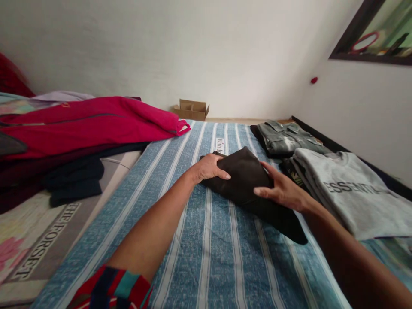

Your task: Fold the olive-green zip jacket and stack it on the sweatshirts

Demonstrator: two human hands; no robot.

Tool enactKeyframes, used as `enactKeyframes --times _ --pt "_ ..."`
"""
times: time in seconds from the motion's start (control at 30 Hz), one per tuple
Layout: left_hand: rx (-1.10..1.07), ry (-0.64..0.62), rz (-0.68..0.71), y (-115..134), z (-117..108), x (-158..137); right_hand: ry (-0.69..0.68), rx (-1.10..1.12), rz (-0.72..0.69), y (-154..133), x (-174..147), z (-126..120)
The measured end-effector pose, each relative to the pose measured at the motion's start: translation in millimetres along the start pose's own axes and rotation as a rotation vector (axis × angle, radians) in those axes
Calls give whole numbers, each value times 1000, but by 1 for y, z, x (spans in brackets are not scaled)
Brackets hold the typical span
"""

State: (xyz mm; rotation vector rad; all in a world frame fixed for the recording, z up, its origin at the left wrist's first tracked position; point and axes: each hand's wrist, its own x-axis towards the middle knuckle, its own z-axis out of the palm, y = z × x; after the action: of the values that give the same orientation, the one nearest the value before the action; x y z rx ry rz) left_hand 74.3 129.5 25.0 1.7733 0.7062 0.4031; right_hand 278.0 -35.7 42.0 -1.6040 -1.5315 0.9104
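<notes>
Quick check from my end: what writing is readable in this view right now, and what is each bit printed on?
"THE FORSET" on the grey band of the floral mat at the left.
"ESSENT", later letters unclear, on the grey folded T-shirt by the right hand.
"With", the rest cut off, on a small white label on the striped blue sheet, beyond the left hand.
The dark folded garment under both hands shows no print.

Item: dark brown garment (246, 182) | State: folded, compact bundle | Pose: flat, lying diagonally | Location: on the striped bed cover, just left of the grey shirt (354, 193)
</notes>
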Motion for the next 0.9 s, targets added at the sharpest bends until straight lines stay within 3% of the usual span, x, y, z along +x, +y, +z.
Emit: enactKeyframes --times 0.07,0.13,0.23,0.33,0.43,0.5,0.57,0.67,0.77,0.9 --pt "-103 27 -44 -6 1 -4 164 -298 70 11 -35 8" --pt "-163 58 -73 -11 2 -8 244 -442 186 23 -60 13" --pt "-228 117 -97 -12 2 -14 166 -369 214 31 -64 3" --pt "-366 176 -88 -11 0 -17 8 -240 132 22 -31 -27" --pt "-527 264 -109 -14 -3 -17 -80 -212 75 11 22 -59" --pt "-606 352 -172 -18 -6 -14 -30 -286 27 10 57 -69" --pt "-657 435 -236 -22 -7 -10 144 -443 -27 17 80 -66" --pt "-686 468 -293 -25 -9 -8 317 -535 -102 35 87 -44" --pt "-683 449 -314 -25 -9 -8 339 -445 -148 54 74 -21" --pt "-665 456 -305 -23 -7 -10 297 -297 -80 69 62 -11"
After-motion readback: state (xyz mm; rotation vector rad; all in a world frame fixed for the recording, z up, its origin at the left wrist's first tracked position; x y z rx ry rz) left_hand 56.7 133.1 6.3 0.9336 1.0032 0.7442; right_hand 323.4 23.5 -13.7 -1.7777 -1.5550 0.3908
